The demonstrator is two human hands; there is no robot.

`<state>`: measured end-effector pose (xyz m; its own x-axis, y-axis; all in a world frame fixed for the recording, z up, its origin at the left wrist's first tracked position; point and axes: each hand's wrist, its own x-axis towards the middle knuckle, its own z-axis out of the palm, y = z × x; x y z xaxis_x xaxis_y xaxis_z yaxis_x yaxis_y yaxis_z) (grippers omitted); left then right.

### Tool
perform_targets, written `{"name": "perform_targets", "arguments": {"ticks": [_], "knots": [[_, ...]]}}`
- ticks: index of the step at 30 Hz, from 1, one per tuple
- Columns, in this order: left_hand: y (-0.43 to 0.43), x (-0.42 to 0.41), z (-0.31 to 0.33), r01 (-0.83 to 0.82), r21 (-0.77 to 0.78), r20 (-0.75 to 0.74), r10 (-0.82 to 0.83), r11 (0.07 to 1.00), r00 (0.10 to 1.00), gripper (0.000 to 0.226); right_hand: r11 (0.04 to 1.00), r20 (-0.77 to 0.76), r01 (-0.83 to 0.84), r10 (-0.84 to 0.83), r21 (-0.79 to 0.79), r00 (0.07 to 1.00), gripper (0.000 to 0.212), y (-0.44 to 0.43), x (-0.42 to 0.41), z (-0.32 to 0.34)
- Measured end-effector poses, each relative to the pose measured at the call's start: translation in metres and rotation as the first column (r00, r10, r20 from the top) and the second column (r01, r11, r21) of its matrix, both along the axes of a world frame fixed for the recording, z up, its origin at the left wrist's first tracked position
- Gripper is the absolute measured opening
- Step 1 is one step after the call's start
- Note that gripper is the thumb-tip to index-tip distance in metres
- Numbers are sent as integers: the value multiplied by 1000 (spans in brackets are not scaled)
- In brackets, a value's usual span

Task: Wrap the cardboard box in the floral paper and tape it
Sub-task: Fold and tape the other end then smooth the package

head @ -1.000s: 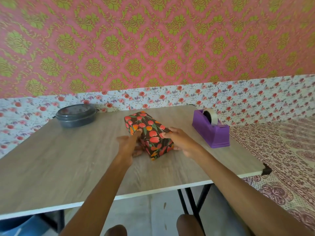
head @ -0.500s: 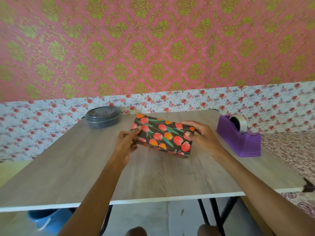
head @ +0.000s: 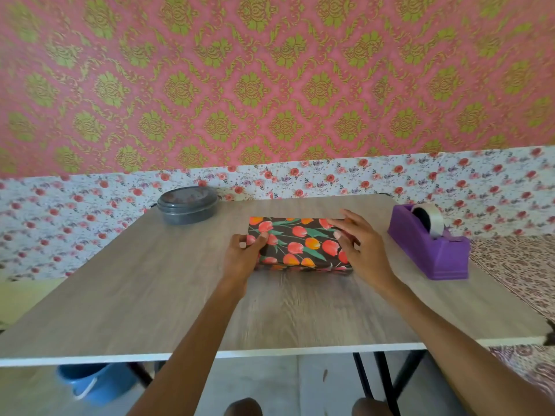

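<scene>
- the wrapped box point(head: 300, 244) lay flat near the middle of the table point(head: 180, 295), between your hands. your left hand point(head: 240, 259) pinched its left end, thumb on top and fingers curled. your right hand point(head: 363, 250) lay with straight fingers against the right end.
- had you let go to reach the tape dispenser point(head: 429, 250), well off to the right, an untaped fold could have sprung open.
- uneven pressure might have creased or torn the paper at a corner.
- both end folds sat under your hands and the underside faced the table, so i couldn't tell whether any tape was on.
</scene>
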<state>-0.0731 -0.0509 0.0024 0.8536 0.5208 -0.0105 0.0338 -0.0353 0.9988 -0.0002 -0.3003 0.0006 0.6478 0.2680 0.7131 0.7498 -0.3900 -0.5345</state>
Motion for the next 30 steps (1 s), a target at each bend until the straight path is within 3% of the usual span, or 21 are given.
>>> {"name": "perform_targets", "arguments": {"ticks": [3,6,9,11,14,18,24,30], "knots": [[2,0,-2,39,-34,5,-39,999,999,42,999,-45,-14,13,-35,999,42,1,-5,-3],[1,-6,-1,92,-4,35,-91,996,995,43,985,-63,-34,23,-168,998,69,-3,-6,-6],[2,-13,3,198,134,92,-211,971,973,67,959,-71,-80,63,-271,995,94,-11,-5,-5],[5,-17,8,300,257,15,-314,919,949,86,954,-96,-98,74,-282,993,96,-16,-4,0],[6,-16,8,418,357,-89,-415,836,906,94,949,-145,-94,52,-301,988,93,-26,-2,13],[7,-11,5,380,391,-143,-352,838,925,102,906,-310,-116,-18,-407,950,94,-33,4,20],[4,-3,-8,388,366,-88,-384,846,919,101,944,-591,-204,13,-258,806,128,-38,6,-1],[9,-6,-27,335,415,-54,-345,846,937,111,985,-554,-92,-6,-149,833,133,-36,-3,-19]]}}
